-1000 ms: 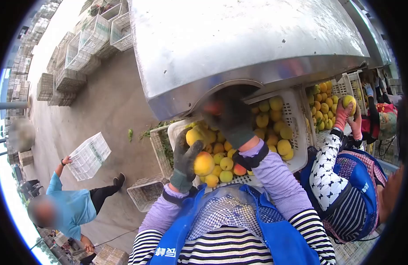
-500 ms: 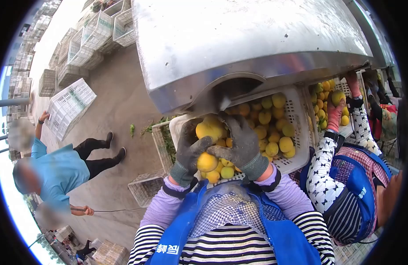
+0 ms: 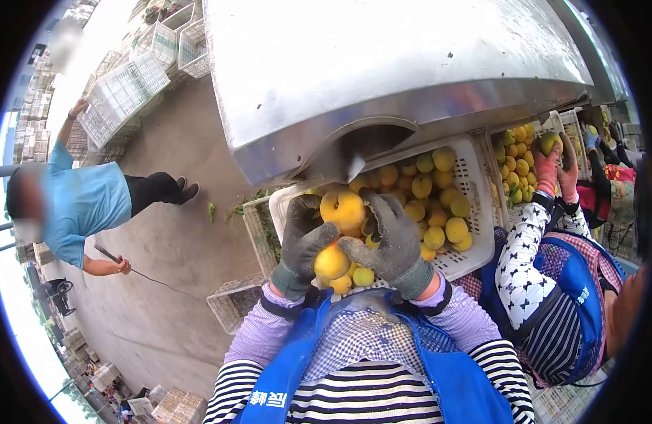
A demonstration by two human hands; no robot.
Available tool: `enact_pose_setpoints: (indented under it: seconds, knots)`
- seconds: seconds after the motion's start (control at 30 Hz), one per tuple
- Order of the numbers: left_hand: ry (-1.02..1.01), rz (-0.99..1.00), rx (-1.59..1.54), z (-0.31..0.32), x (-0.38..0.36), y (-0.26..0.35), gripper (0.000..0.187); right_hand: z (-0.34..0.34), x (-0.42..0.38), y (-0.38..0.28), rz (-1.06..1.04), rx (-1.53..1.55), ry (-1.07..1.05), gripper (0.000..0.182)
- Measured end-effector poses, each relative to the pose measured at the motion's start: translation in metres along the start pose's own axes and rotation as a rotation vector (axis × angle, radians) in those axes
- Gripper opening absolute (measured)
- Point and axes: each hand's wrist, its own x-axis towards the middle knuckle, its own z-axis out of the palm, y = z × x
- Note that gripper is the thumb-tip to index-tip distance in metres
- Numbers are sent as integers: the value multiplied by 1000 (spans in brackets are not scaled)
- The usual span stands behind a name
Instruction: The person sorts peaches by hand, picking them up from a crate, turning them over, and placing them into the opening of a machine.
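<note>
A yellow peach (image 3: 342,210) sits between my two grey-gloved hands over a white plastic crate (image 3: 485,205). My left hand (image 3: 300,244) curls round its left side, thumb pointing inward. My right hand (image 3: 393,244) cups the other side, with bent fingers at the peach's right edge. Just below the thumbs is a second yellow peach (image 3: 332,262); the right thumb tip overlaps its upper edge. The palms and the undersides of both peaches are hidden. More yellow and greenish peaches (image 3: 435,237) fill the crate around the hands.
A metal machine housing (image 3: 404,56) with a dark opening (image 3: 365,145) overhangs the crate. To the right, a co-worker (image 3: 545,283) handles a fruit over another filled crate. At left, a person in blue (image 3: 93,212) drags a white crate (image 3: 125,99) and holds a hooked rod.
My hands have parted slightly; the right fingers moved right and the upper peach shows more. The person at left has swung the crate up and back. The co-worker's hands have come together.
</note>
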Motion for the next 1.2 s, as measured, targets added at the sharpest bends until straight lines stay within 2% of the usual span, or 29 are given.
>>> enact_pose_setpoints:
  seconds: [0.07, 0.2, 0.3, 0.4, 0.7, 0.73, 0.8, 0.87, 0.93, 0.97, 1.03, 1.07, 1.1, 1.13, 1.2]
  knots:
    - [49, -12, 22, -6, 0, -1, 41, 5, 1, 0, -34, -62, 13, 77]
    - [134, 82, 304, -16, 2, 3, 28, 17, 13, 0, -14, -64, 94, 81]
    - [130, 18, 170, -4, 0, 12, 27, 22, 29, 7, -39, -56, 163, 81]
    - [226, -8, 62, 5, 9, 7, 27, 28, 42, 24, -131, -146, 237, 82]
    - [49, 388, 892, -42, -7, -2, 28, 60, 54, 32, -295, -361, 400, 65]
    - [33, 365, 878, -44, -10, 1, 29, 65, 62, 32, -324, -371, 427, 63]
    - [-2, 307, 856, -43, -12, 5, 31, 71, 88, 39, -208, -510, 302, 64]
    - [30, 194, 630, -38, -4, -8, 35, 60, 106, 52, -125, -529, 195, 65]
    - [109, 127, 420, -37, 3, -26, 38, 39, 111, 59, -97, -449, 105, 67]
    - [170, 118, 321, -38, 5, -35, 39, 30, 103, 53, -154, -342, 136, 69]
    - [151, 196, 442, -50, -2, -31, 42, 19, 74, 24, -281, -122, 203, 73]
    - [145, 236, 501, -56, -6, -30, 44, 22, 59, 13, -314, -104, 52, 78]
    - [121, 357, 693, -57, -8, -27, 46, 25, 42, 4, -343, -88, -99, 83]
    - [83, 240, 470, -50, -7, -20, 49, 28, 30, 1, -365, -70, -244, 88]
    - [88, 12, 2, -38, -5, -7, 56, 37, 13, 5, -246, 11, -231, 88]
